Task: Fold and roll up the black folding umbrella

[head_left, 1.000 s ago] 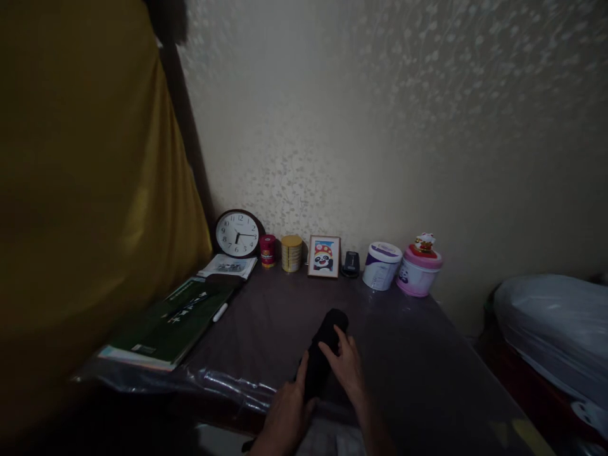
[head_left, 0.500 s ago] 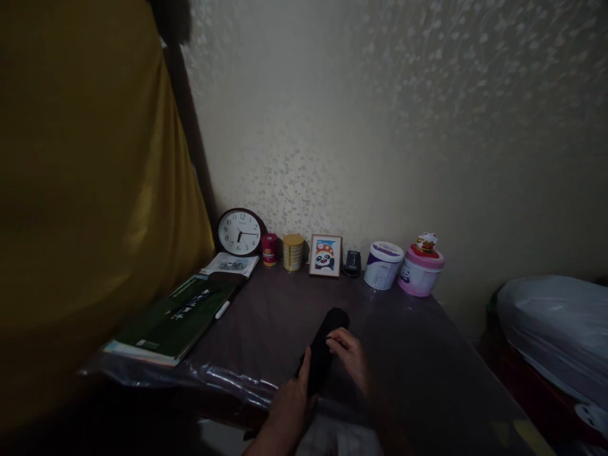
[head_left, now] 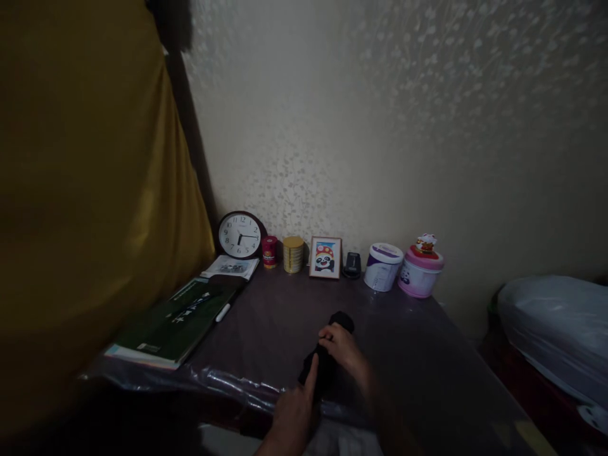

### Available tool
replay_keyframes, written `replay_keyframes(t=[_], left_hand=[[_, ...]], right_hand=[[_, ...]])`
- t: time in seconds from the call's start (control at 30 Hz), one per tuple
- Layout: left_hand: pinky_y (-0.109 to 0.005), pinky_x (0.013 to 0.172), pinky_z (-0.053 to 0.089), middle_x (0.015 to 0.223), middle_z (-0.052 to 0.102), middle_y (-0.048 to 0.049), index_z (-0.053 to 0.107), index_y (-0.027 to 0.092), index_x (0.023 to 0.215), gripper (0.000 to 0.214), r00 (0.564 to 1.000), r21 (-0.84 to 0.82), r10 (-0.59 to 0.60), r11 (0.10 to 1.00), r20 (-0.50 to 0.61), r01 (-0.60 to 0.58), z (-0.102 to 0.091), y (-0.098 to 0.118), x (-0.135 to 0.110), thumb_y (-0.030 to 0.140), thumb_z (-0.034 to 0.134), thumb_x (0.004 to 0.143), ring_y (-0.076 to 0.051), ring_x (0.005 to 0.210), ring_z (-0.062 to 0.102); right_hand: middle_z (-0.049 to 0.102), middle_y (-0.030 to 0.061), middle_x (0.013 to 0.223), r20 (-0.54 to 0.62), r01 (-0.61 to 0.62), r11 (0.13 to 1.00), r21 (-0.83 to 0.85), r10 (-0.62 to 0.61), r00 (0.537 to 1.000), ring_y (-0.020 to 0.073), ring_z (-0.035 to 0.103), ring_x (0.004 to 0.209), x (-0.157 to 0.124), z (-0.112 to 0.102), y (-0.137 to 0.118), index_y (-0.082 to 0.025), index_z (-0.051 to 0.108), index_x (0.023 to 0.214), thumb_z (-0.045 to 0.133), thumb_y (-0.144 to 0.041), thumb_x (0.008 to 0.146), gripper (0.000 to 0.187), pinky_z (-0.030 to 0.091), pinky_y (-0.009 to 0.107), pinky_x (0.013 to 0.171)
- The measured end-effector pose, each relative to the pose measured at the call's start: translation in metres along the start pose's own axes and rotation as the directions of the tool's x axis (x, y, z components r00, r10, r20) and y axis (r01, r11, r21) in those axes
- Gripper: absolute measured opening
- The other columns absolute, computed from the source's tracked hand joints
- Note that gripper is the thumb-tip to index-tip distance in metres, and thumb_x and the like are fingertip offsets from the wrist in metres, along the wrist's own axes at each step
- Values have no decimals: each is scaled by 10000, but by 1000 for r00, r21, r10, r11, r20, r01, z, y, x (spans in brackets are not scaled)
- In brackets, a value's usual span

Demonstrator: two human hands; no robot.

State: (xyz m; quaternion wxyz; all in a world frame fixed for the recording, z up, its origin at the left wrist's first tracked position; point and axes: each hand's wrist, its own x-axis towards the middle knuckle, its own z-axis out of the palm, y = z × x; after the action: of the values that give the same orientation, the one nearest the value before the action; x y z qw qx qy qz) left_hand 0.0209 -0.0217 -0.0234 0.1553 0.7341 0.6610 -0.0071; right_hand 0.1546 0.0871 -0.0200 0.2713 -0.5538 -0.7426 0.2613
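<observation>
A long black cloth-like object (head_left: 340, 319) lies on the dark table (head_left: 408, 354) near its front edge. My right hand (head_left: 342, 349) is curled over its middle, fingers closed on it. My left hand (head_left: 294, 408) rests at the object's near end, with a finger stretched along it and touching it. What the object is remains unclear in the dim light.
Along the wall stand a round clock (head_left: 240, 235), a red can (head_left: 269, 251), a gold tin (head_left: 293, 253), a framed panda picture (head_left: 325, 257), a small black device (head_left: 352, 265), a white tub (head_left: 382, 266) and a pink tub (head_left: 420, 270). Green books (head_left: 175, 320) lie left. A yellow curtain (head_left: 80, 190) hangs left.
My right hand has closed over the black object and drawn it in, so it looks shorter. My left hand slid a little nearer, one finger now pointing along it.
</observation>
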Motion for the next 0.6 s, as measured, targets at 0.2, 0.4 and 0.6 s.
replay_keyframes(t=[0.2, 0.4, 0.6], left_hand=[[-312, 690, 440, 917, 678, -125, -14, 188, 1384, 768, 999, -84, 36, 996, 2, -35, 6, -12, 2, 124, 421, 755, -238, 827, 642], [-266, 710, 417, 1008, 663, -107, -38, 183, 1387, 806, 999, -184, 53, 982, 4, -51, 3, -21, 0, 264, 471, 767, -217, 914, 624], [-248, 690, 399, 988, 670, -94, -80, 172, 1383, 784, 998, -238, 68, 969, -6, -68, 2, -27, -7, 288, 429, 797, -200, 902, 626]], right_hand=[[570, 54, 846, -49, 110, 956, -271, -128, 991, 148, 561, 763, -11, 1, -20, -183, 600, 724, 432, -229, 809, 193, 415, 251, 691], [587, 48, 847, -155, 23, 971, 240, 15, 988, 118, 560, 599, -6, -7, 3, -178, 630, 811, 411, -366, 792, 289, 448, 238, 531], [599, 21, 703, -208, -111, 751, 651, 318, 925, 99, 517, 490, -22, -6, 51, -166, 629, 821, 530, -454, 677, 336, 417, 216, 436]])
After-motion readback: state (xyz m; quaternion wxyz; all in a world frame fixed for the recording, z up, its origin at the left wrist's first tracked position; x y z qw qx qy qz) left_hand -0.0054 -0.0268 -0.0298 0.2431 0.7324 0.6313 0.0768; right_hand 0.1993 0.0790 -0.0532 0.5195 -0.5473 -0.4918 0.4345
